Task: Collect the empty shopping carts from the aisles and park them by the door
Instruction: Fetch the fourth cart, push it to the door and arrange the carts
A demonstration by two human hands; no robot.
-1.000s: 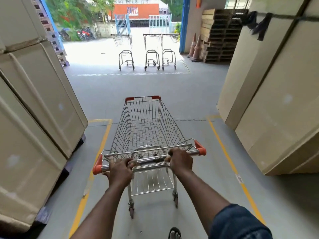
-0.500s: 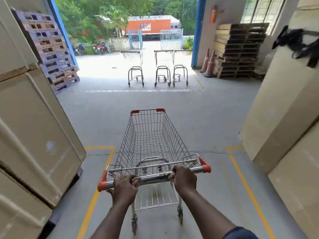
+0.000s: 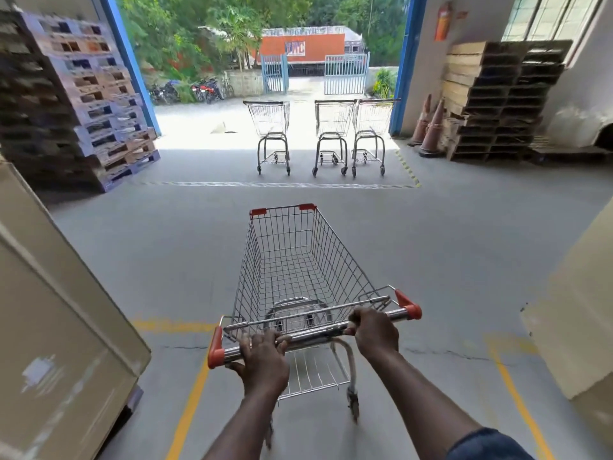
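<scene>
Since the earlier frames the cart [image 3: 292, 277] has rolled forward out of the aisle. The yellow line [image 3: 172, 326] that lay ahead beside its basket now sits level with the handle [image 3: 315, 335], and the parked carts [image 3: 331, 127] look nearer. Three carts already stand in a row by the door, beyond the dashed line [image 3: 282, 184] on the floor [image 3: 166, 247]. One is set apart to the left and two stand close together near the blue door post [image 3: 403, 68], with a gap between the lone one and the pair. The cart in hand is empty and well short of that row, on open floor between the boxes [image 3: 59, 343] at the left edge and those at the right. It is therefore judged to be in transit, with the last stretch and the parking left to do. Whether more carts wait in the aisles cannot be told from here. Both arms reach forward, nearly straight. The left hand [image 3: 263, 363] wraps the handle near its left orange cap, fingers curled over the top. The right hand [image 3: 374, 333] grips the bar nearer the right cap, knuckles up. The handle slants in view, right end farther forward, which suggests the cart is angled slightly left.
</scene>
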